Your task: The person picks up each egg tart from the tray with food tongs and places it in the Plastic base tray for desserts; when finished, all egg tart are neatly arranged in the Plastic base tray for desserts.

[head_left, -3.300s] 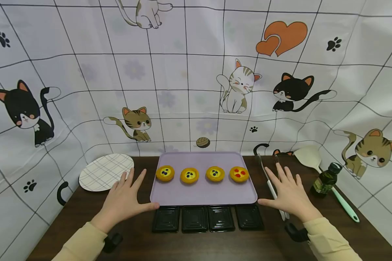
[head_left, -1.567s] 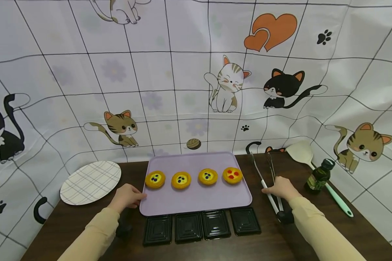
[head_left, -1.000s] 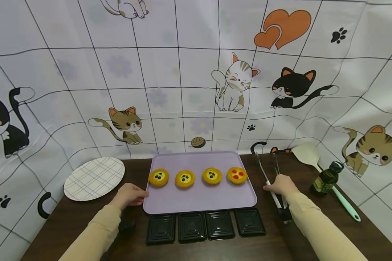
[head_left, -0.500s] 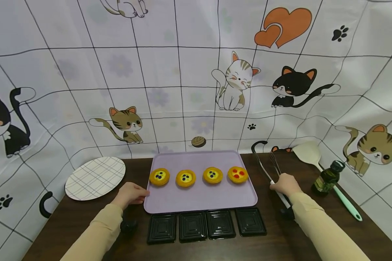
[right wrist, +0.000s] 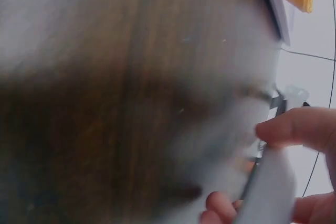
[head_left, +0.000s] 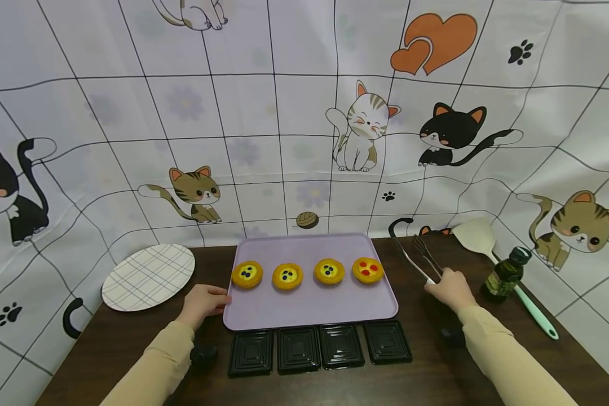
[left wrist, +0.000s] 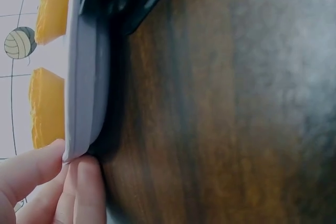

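Right grip, tongs apparently held within

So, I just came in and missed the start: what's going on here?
Someone is working at a dark wooden table with both hands. The left hand pinches the left edge of a lilac tray that holds four yellow tarts, three with dark dots and one with red. The right hand grips what look like white-handled metal tongs, to the right of the tray. Four black square dishes sit in a row in front of the tray.
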`<state>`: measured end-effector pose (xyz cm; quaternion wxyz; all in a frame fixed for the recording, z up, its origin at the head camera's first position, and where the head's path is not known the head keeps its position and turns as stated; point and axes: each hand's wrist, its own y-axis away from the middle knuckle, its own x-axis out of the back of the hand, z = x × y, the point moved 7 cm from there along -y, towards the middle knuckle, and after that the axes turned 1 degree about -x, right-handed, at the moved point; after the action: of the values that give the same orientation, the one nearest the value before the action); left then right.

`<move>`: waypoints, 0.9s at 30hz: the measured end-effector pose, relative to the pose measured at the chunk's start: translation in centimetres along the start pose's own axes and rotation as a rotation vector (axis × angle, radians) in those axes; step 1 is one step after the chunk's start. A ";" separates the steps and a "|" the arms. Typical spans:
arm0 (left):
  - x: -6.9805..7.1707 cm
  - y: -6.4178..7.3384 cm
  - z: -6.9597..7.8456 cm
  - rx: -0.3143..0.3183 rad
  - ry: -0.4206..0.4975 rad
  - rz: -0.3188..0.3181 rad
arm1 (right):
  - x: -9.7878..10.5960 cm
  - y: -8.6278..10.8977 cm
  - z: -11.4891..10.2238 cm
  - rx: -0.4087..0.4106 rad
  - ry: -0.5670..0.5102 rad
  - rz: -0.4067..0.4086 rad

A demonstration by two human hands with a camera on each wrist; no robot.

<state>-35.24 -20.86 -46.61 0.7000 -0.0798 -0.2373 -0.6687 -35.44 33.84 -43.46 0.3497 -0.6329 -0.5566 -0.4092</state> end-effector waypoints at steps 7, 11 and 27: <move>-0.2 -0.1 -0.2 -0.015 0.019 0.008 | 0.4 0.6 1.0 0.013 -0.009 0.046; -0.3 -0.1 -0.4 -0.014 0.052 -0.008 | 0.6 1.0 1.4 0.016 -0.012 0.070; -0.2 -0.1 -0.6 -0.001 0.113 -0.039 | 2.5 4.6 0.6 0.088 -0.014 0.198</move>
<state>-35.18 -21.00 -47.26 0.6991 -0.0376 -0.1987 -0.6859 -30.68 34.82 -41.34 0.4120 -0.6716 -0.5112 -0.3433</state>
